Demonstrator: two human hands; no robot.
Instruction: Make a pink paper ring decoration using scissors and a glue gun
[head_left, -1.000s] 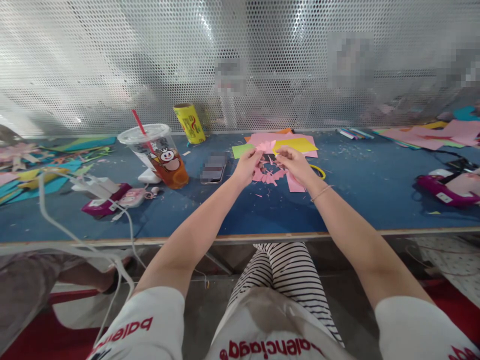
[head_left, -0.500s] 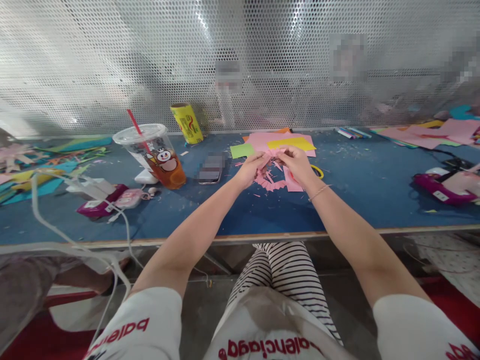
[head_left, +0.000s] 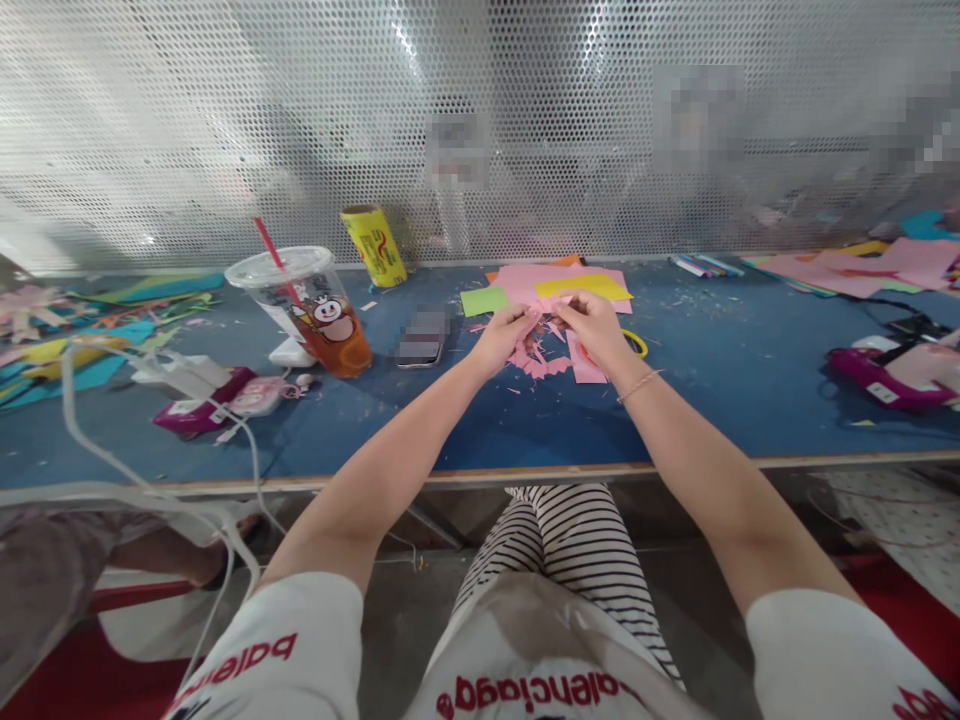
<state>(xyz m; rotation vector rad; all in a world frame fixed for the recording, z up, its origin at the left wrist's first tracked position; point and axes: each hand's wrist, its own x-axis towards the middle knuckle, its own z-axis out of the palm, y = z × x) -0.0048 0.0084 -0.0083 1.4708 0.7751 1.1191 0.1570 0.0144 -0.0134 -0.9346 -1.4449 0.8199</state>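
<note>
Both hands meet over the blue table (head_left: 480, 420). My left hand (head_left: 504, 338) is closed on a cut piece of pink paper (head_left: 541, 366), whose jagged, fringed part hangs below the fingers. Facing it, my right hand (head_left: 589, 322) pinches the upper edge of the same paper. Fingers hide much of the piece. Behind the hands lie pink sheets (head_left: 525, 280), a yellow sheet (head_left: 600, 288) and a green sheet (head_left: 484, 301). Partly under my right wrist are a yellow loop handle (head_left: 637, 343) and a flat pink paper piece (head_left: 588, 368). Small pink scraps lie around.
Left of my arms are a phone (head_left: 424, 337), an iced-tea cup (head_left: 330, 330) with a red straw, a yellow can (head_left: 375, 247) and purple power strip (head_left: 187, 412) with cables. Pens (head_left: 706, 266) lie right. A perforated metal screen (head_left: 555, 120) stands behind; a person's leg (head_left: 165, 553) shows lower left.
The fingers of both hands have shifted slightly on the pink paper, and its hanging fringed part has moved a little. Everything else stays put.
</note>
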